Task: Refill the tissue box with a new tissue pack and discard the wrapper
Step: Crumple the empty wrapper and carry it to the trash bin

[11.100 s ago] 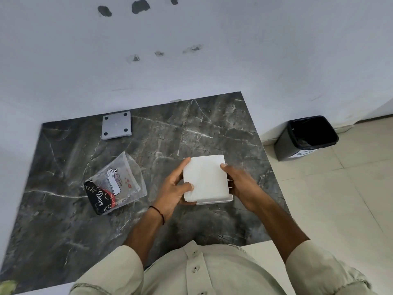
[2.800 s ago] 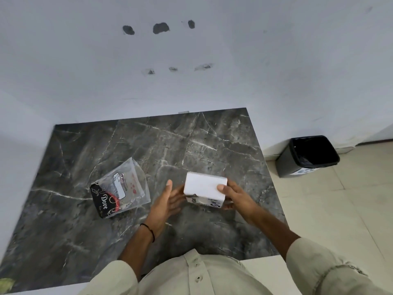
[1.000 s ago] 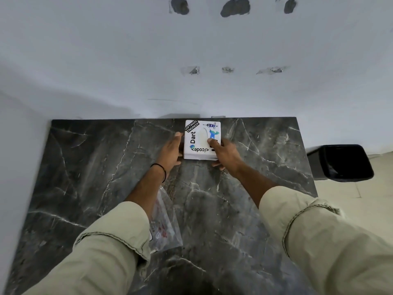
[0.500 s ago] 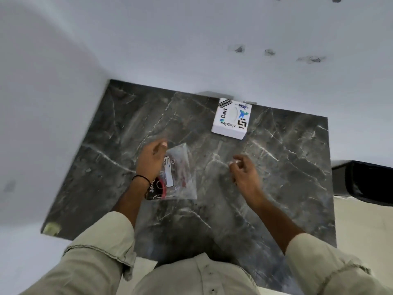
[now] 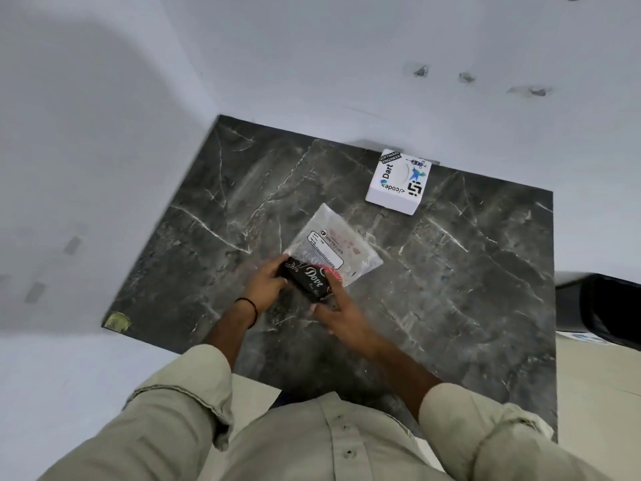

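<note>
The clear plastic wrapper with a black "Dove" band lies near the middle of the dark marble table. My left hand grips the black end from the left. My right hand holds the same end from below and right. The white tissue box, covered in stickers, stands shut at the table's far edge by the wall, apart from both hands. The wrapper looks flat and empty.
A black bin stands on the floor off the table's right side, partly cut off by the frame. White walls close the table in at the back and left. A yellowish patch marks the near left corner.
Both hands left the tissue box at the far edge and came back to the wrapper. My right hand, free half a second ago, now grips the wrapper's black end together with my left.
</note>
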